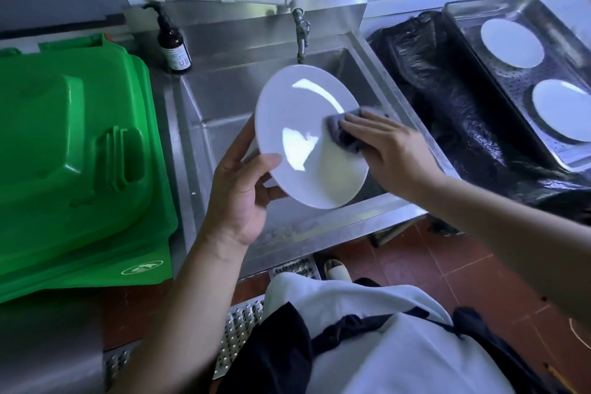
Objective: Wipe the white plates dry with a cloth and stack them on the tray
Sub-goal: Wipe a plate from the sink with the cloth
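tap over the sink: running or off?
Off, as far as shows. No stream falls from the tap above the plate, and the visible sink walls look dry; its bottom is hidden.

Glossy white plate [307, 125] over the brushed steel sink [224, 96]; soft grey cloth [343, 133]; right of the sink, crinkled black plastic [447, 99], perforated metal tray [511, 83].
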A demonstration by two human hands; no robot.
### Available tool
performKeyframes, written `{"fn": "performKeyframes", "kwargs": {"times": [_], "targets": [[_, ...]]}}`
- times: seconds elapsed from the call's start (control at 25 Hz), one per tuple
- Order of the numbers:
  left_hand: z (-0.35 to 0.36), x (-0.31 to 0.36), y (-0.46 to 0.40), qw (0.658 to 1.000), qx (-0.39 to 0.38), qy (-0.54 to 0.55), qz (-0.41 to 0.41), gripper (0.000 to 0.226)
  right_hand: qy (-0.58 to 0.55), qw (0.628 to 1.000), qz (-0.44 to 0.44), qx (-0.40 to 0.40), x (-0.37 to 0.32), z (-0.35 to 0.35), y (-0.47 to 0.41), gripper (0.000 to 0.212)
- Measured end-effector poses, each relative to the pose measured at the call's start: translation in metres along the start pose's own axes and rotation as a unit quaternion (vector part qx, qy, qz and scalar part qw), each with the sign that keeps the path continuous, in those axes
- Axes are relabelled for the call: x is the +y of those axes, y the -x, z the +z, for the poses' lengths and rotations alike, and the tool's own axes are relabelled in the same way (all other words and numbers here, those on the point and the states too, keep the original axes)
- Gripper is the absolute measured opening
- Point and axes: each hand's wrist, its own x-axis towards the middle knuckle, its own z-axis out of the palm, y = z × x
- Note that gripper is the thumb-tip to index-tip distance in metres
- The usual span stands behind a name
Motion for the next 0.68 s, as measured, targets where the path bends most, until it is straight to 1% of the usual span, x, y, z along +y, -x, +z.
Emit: {"fn": "performKeyframes", "kwargs": {"times": [0.08,0.16,0.24,0.32,0.4,0.48,0.52,0.56,0.6,0.64,0.68], "targets": [[0.006,-0.005,0.001,1.000,0.025,0.005,0.006,0.070,-0.036,0.997,0.065,-0.011,-0.017,0.008,0.027,0.044],[0.011,-0.012,-0.001,0.999,0.045,0.007,0.007,0.069,-0.094,0.985,0.139,-0.033,-0.036,0.016,0.048,0.047],[0.013,-0.023,-0.004,0.999,0.051,0.002,-0.002,0.065,-0.141,0.975,0.167,-0.052,-0.051,0.021,0.062,0.047],[0.013,-0.032,-0.007,0.998,0.054,-0.005,-0.017,0.064,-0.195,0.959,0.186,-0.089,-0.057,0.017,0.071,0.048],[0.016,-0.045,-0.011,0.997,0.061,-0.001,-0.048,0.064,-0.276,0.920,0.222,-0.167,-0.042,0.006,0.076,0.043],[0.020,-0.057,-0.012,0.994,0.074,0.008,-0.081,0.065,-0.359,0.865,0.238,-0.258,-0.015,-0.008,0.084,0.027],[0.022,-0.062,-0.012,0.992,0.080,0.010,-0.095,0.065,-0.385,0.842,0.250,-0.285,0.002,-0.014,0.090,0.022],[0.025,-0.066,-0.012,0.991,0.085,0.010,-0.106,0.065,-0.400,0.819,0.283,-0.298,0.020,-0.018,0.096,0.021],[0.026,-0.069,-0.011,0.989,0.092,0.009,-0.113,0.066,-0.401,0.801,0.335,-0.292,0.039,-0.019,0.103,0.024],[0.027,-0.071,-0.010,0.988,0.098,0.009,-0.117,0.066,-0.388,0.792,0.392,-0.264,0.058,-0.020,0.111,0.030],[0.028,-0.074,-0.009,0.988,0.102,0.008,-0.119,0.065,-0.354,0.800,0.435,-0.215,0.077,-0.019,0.117,0.035]]}}
